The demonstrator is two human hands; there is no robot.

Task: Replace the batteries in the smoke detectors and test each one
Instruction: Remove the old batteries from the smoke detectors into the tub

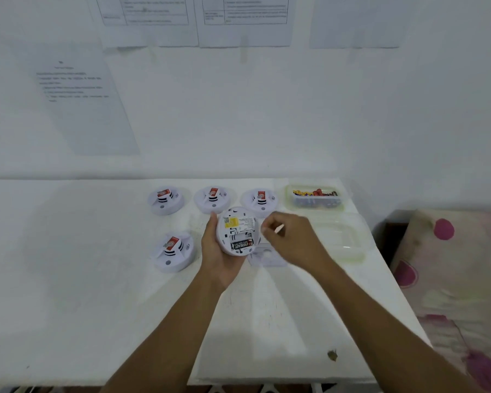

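Left hand: I see it gripping an upturned smoke detector above the table, with one black battery seated in its open bay. Right hand: just beside the detector, fingers curled and blurred; I cannot tell whether it holds anything. Four other detectors sit on the table behind and to the left. Battery tub: far right corner.

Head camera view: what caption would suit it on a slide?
Left hand holds an upturned smoke detector, one black battery seated in its open bay, right hand hovering close beside it.
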